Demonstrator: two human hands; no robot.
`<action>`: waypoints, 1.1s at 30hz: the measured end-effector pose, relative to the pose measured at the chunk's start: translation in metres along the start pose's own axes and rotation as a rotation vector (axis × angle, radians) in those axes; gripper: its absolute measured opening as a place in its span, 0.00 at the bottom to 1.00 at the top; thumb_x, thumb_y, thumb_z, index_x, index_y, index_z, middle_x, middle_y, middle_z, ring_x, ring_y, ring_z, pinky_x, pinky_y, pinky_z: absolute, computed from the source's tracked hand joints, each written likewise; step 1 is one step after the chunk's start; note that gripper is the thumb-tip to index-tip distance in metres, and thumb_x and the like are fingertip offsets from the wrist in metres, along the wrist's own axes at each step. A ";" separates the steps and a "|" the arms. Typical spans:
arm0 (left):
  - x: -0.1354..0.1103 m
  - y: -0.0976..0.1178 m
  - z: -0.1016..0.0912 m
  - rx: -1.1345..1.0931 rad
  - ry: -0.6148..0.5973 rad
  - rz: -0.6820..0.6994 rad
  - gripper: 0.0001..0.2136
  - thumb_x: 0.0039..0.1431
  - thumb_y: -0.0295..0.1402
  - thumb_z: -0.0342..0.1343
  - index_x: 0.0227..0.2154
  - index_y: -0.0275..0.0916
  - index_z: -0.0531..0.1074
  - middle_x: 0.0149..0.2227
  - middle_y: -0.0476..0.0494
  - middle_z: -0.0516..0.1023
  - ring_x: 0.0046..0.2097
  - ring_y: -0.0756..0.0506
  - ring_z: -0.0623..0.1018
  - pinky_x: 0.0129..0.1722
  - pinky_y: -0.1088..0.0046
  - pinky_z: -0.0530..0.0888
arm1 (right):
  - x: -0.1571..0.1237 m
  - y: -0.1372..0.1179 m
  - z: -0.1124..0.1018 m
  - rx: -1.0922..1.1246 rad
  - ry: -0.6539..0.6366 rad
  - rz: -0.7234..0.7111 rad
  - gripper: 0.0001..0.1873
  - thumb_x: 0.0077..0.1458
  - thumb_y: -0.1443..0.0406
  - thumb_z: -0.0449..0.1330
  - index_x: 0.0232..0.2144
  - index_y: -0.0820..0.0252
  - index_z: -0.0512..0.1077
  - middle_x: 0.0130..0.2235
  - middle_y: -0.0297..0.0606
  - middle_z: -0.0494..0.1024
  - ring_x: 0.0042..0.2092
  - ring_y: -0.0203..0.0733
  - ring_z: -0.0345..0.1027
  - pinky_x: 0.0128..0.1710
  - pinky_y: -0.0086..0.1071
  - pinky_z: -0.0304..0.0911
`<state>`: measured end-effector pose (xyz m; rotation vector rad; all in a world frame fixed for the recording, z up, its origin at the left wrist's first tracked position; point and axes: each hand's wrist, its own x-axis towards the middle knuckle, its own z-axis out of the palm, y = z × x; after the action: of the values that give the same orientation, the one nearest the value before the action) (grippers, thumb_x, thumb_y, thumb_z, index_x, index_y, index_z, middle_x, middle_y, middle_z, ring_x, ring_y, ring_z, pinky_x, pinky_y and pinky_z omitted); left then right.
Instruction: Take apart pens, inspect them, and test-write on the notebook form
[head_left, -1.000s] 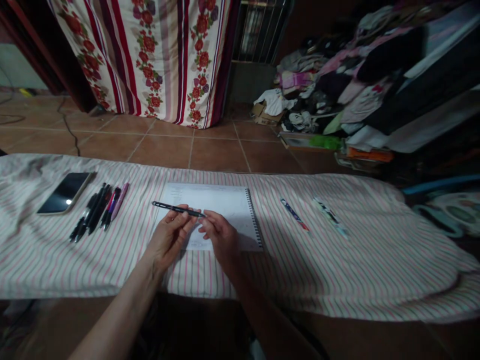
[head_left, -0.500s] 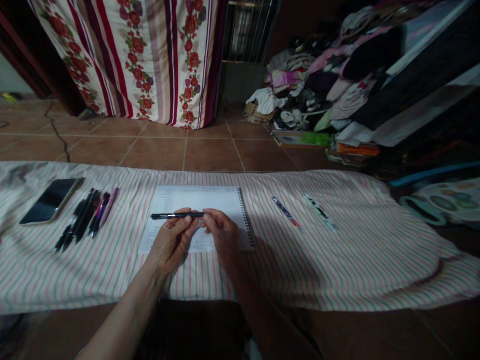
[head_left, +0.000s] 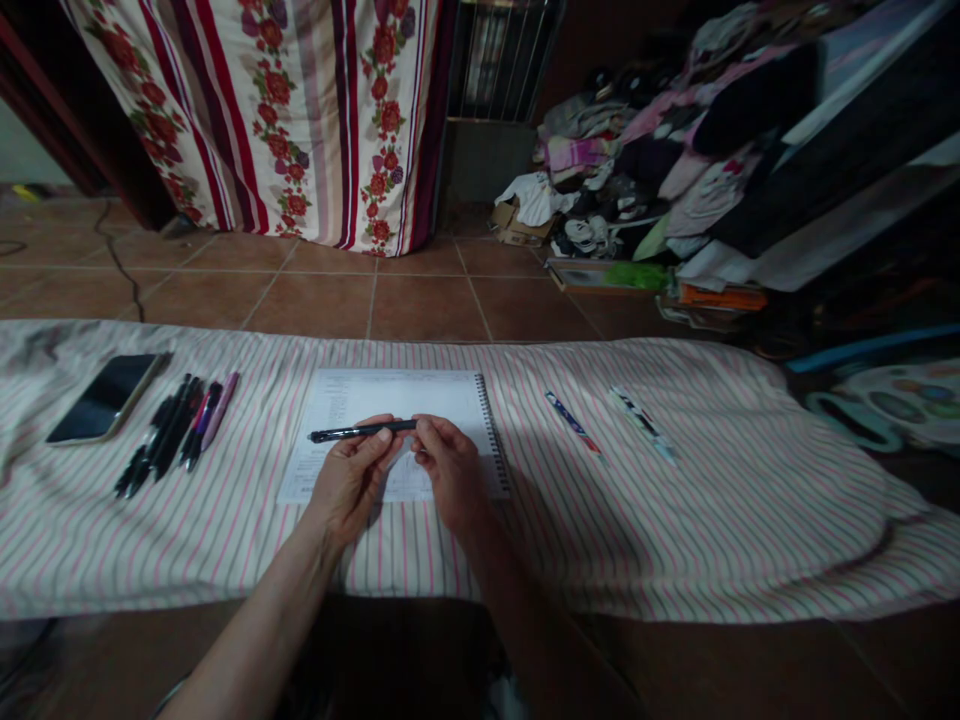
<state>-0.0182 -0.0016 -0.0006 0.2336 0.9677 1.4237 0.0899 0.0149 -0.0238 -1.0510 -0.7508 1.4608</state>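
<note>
With my left grip [head_left: 349, 482] and right grip [head_left: 454, 474] I hold the black pen [head_left: 346, 433], probably light and stiff, best taken at its middle.

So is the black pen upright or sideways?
Sideways: the black pen runs almost level across the picture, held by the left hand and right hand over the white paper.

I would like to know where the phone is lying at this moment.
In the head view, the phone lies on the striped cloth, toward the left edge of the picture, just left of the bunch of pens.
</note>
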 end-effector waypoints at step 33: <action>-0.012 -0.001 -0.013 -0.430 -0.338 -0.183 0.21 0.65 0.24 0.35 0.60 0.23 0.53 0.54 0.25 0.69 0.60 0.35 0.60 0.53 0.73 0.70 | 0.016 -0.021 -0.017 0.517 0.108 0.092 0.03 0.44 0.70 0.65 0.26 0.62 0.75 0.30 0.34 0.79 0.25 0.25 0.69 0.25 0.12 0.67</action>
<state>-0.0243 -0.0173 -0.0039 0.0600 0.3834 1.3338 0.1147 0.0327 -0.0154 -0.7615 -0.2251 1.5513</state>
